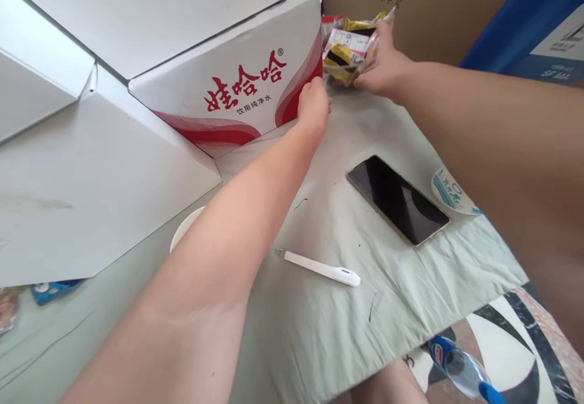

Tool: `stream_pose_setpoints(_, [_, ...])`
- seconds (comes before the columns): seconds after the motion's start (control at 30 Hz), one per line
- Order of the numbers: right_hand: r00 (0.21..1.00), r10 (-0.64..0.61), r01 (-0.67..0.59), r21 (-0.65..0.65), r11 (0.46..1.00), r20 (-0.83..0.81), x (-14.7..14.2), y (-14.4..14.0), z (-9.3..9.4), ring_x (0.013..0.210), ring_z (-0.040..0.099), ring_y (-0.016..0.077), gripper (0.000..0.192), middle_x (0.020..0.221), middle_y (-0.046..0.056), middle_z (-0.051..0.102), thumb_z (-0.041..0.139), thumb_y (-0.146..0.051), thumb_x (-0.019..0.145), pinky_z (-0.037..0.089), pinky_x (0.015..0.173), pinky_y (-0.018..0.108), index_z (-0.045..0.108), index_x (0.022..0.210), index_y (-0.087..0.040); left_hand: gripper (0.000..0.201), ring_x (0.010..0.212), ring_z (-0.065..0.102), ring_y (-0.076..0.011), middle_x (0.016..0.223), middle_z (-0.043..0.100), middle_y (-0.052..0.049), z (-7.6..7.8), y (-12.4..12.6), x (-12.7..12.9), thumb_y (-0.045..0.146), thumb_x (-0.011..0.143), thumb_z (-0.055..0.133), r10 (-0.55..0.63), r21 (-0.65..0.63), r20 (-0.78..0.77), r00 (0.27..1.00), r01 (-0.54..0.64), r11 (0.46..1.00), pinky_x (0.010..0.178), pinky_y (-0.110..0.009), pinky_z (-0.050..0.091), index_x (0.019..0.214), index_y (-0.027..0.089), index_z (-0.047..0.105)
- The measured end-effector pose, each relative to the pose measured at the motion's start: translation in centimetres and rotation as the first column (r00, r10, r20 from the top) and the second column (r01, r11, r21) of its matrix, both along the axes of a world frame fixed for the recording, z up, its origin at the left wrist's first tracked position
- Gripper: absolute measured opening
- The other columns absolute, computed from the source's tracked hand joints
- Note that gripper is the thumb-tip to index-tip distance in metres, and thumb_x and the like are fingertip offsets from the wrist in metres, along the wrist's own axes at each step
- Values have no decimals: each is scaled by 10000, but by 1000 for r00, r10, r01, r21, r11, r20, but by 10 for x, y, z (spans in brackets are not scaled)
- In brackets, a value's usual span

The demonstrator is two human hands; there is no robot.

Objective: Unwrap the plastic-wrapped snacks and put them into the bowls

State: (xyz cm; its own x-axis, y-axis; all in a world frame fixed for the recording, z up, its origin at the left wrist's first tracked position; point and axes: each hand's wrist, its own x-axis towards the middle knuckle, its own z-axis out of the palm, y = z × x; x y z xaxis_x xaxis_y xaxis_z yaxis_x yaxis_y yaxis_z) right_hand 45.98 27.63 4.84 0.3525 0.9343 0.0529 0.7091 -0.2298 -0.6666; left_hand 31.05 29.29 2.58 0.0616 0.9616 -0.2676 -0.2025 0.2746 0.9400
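My right hand (382,66) grips the side of a clear plastic bag (349,48) at the back of the table. Yellow and black wrappers and a white printed label show through the bag. My left hand (314,104) is at the lower right corner of a white and red carton (237,87) with red Chinese lettering. Its fingers are turned away and mostly hidden, so their hold cannot be made out. Nearer to me lie a dark-screened phone (399,200) and a slim white cutter (322,268) with a small metal tip.
White boxes (100,179) line the left side. Behind the bag stands a brown cardboard box (433,20), with a blue package (511,27) at right. A paper lid (451,192) lies beside the phone. A white round rim (185,229) shows behind my left forearm. Below the table edge is a plastic bottle (463,364).
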Motion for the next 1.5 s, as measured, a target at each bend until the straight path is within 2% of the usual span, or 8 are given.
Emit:
stream_pose_setpoints(0.17, [990,122,-131,-137,982,-71,-31,-20,6,1362,623,355,916,1490,150,624,725,-159,831,550,1059,560,337,1650,-286,317,643,479,-170,621,511,-7,18,-20,-13,320,1007,542,-1,0,-7,1000,1,1000,621,-302,329,704,232,514])
stream_pose_setpoints(0.3, [933,278,-228,223,948,-227,-92,-93,9,1188,712,230,414,1255,83,754,588,-198,929,581,963,409,627,1337,-254,398,538,435,-123,595,492,-7,59,-80,-44,294,1022,485,-56,56,25,998,54,997,558,-267,339,637,199,502])
stream_pose_setpoints(0.47, [737,522,-233,564,793,-430,-190,-215,22,1068,715,194,395,1245,34,707,575,-175,880,616,825,357,555,1251,-308,416,551,404,-97,627,465,-6,107,-202,-141,337,1026,468,-204,245,36,978,189,951,552,-231,352,648,174,529])
stream_pose_setpoints(0.57, [590,686,-387,597,703,-425,-252,-267,26,1006,711,177,402,1235,47,690,577,-147,861,615,812,347,544,1239,-280,373,666,489,-144,653,489,-25,101,-273,-222,344,981,516,-158,349,79,984,121,929,642,-264,448,648,185,568])
stream_pose_setpoints(0.7, [490,837,-667,514,539,-242,-337,-290,14,1082,702,224,454,1224,96,705,552,-135,838,617,884,406,550,1281,-231,360,620,467,-140,599,459,-14,62,-331,-321,438,864,594,262,234,230,937,-315,920,616,-255,442,603,189,595])
stream_pose_setpoints(1.07, [370,888,-916,-51,397,271,-574,-208,-8,1355,543,303,618,1478,170,559,376,26,857,533,1032,423,569,1416,-152,304,465,300,-80,528,306,46,-1,-305,-461,248,852,461,784,-197,425,453,-799,569,486,-206,271,558,193,409])
stream_pose_setpoints(1.27, [420,790,-856,-95,509,446,-655,-155,7,1380,530,322,565,1481,192,555,375,33,911,522,1035,437,556,1422,-128,293,462,336,-81,535,330,47,4,-292,-484,295,874,433,796,-302,461,393,-774,557,500,-211,300,599,195,439])
stream_pose_setpoints(1.5, [415,768,-744,-304,595,488,-671,-159,-16,1516,376,476,510,1617,290,426,540,-191,946,320,1192,672,559,1448,-102,259,472,344,-82,551,319,54,-1,-294,-496,333,843,486,789,-323,473,393,-755,570,510,-216,307,625,201,438])
